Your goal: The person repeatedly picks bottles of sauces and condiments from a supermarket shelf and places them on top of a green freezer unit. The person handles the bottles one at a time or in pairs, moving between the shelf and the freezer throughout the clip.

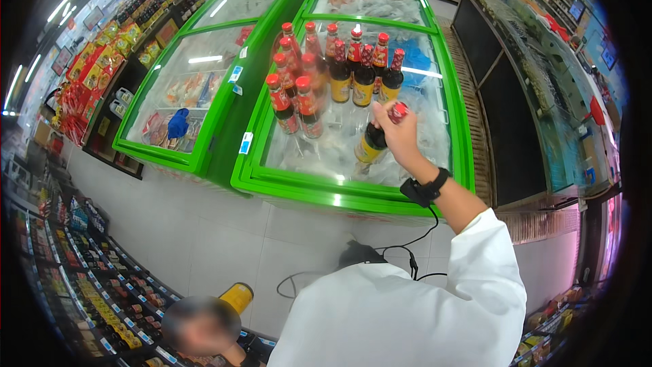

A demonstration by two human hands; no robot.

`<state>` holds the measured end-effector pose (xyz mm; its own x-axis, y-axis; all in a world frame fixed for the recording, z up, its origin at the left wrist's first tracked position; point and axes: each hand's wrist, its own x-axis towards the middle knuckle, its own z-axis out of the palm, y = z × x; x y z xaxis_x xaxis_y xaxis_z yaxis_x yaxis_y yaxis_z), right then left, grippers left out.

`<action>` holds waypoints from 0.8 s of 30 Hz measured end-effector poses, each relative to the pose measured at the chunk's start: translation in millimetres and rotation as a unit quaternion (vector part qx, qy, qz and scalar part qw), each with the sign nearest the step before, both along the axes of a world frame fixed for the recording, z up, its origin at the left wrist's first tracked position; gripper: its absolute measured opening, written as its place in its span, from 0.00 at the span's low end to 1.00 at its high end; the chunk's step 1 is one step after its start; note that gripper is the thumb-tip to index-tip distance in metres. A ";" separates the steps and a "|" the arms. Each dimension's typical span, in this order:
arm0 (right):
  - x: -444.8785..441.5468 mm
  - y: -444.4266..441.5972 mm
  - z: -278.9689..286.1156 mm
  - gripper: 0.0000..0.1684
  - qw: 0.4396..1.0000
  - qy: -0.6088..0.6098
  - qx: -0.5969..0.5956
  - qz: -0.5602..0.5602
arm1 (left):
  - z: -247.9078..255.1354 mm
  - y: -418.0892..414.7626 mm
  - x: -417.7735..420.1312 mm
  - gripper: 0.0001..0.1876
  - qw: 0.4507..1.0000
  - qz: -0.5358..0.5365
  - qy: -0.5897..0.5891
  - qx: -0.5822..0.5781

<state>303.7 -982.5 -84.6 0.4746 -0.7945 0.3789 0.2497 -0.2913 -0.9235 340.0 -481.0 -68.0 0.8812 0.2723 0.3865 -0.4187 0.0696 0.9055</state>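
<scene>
My right hand (400, 130) grips the neck of a dark sauce bottle (372, 143) with a yellow label and red cap, tilted over the glass lid of a green-framed chest freezer (336, 163). Beyond it on the glass stand several similar yellow-labelled bottles (363, 84). Several red-capped, red-labelled bottles (307, 104) stand in a group to their left. At the lower left, by the shelves, my left hand (204, 329) is mostly hidden by a blur. A yellow-labelled container (238, 296) sticks out beside it; whether the hand holds it cannot be told.
A second green chest freezer (204, 160) stands to the left. Shelves of bottles and jars (117, 300) line the lower left. Glass tanks (550, 92) stand at the right. A black cable (407, 247) hangs from the right wrist over the tiled floor (229, 244).
</scene>
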 end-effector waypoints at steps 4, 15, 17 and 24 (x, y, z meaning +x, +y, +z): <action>51.3 -54.0 -16.3 0.15 0.998 0.052 0.000 0.031 | -1.0 -30.0 20.8 0.17 0.999 -0.043 0.028 -0.014; 139.6 -105.1 -48.5 0.15 0.995 0.096 0.015 0.005 | -28.0 -67.2 103.4 0.16 0.997 -0.059 0.045 0.010; 148.6 -106.0 -51.6 0.15 0.995 0.094 0.015 0.002 | -28.7 -67.7 126.3 0.16 0.996 -0.072 0.048 0.004; 169.5 -103.1 -55.2 0.17 0.988 0.137 0.014 -0.062 | -30.4 -66.5 207.6 0.17 0.989 -0.138 0.050 0.014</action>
